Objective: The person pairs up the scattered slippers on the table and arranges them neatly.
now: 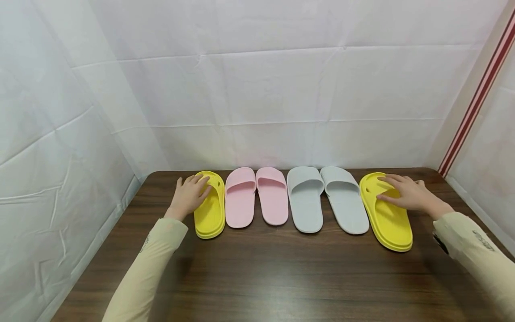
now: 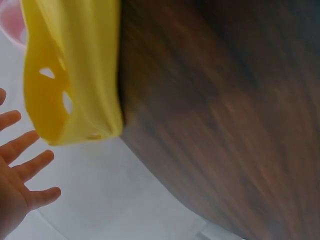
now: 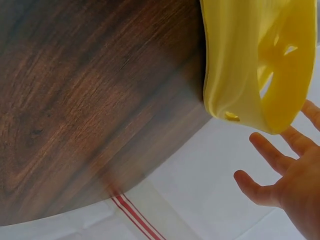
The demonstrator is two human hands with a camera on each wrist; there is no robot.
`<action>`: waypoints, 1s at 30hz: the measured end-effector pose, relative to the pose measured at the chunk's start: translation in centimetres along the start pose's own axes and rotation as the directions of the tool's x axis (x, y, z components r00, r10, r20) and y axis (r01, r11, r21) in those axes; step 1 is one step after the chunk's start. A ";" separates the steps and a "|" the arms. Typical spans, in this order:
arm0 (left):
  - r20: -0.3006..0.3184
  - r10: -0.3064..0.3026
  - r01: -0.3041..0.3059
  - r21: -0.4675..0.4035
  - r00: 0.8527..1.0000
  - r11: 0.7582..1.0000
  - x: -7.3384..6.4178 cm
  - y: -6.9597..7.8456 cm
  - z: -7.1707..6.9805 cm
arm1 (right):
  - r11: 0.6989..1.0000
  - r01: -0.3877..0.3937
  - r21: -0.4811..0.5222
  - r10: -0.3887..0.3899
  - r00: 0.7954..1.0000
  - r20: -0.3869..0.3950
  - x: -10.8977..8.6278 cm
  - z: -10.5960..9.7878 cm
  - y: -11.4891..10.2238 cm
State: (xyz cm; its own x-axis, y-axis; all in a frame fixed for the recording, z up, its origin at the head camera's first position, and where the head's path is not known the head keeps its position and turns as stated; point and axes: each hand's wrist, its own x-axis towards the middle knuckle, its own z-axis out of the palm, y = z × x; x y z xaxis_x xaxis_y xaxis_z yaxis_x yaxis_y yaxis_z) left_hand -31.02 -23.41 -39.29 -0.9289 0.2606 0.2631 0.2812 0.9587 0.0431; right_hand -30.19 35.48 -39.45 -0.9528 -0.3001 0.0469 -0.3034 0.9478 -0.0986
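Two yellow slippers stand at the ends of a row on the table. Over the left yellow slipper my left hand reaches with spread fingers, overlapping its strap in the head view. In the left wrist view those fingers fan out beside the strap's edge. My right hand is over the strap of the right yellow slipper, which lies slanted. In the right wrist view its fingers are spread, fingertips right at the strap. Neither hand curls round a slipper.
Between the yellow ones lie a pair of pink slippers and a pair of grey slippers, toes toward the back. They rest along the far edge of the dark wooden table. White sheeting hangs behind and at both sides.
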 end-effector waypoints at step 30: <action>0.129 -0.039 0.053 -0.108 0.991 0.993 -1.0 -1.3 0.8 | 0.995 -0.061 0.084 0.042 0.977 0.209 2.1 0.9 0.8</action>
State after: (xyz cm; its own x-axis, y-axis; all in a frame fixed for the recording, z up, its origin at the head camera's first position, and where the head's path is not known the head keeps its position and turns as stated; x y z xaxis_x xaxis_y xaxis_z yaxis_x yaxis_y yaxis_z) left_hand -30.67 -24.83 -40.36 -0.9624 0.2356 0.1350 0.2559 0.9533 0.1606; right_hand -32.44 35.47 -40.30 -0.9468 -0.2758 -0.1656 -0.2450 0.9518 -0.1846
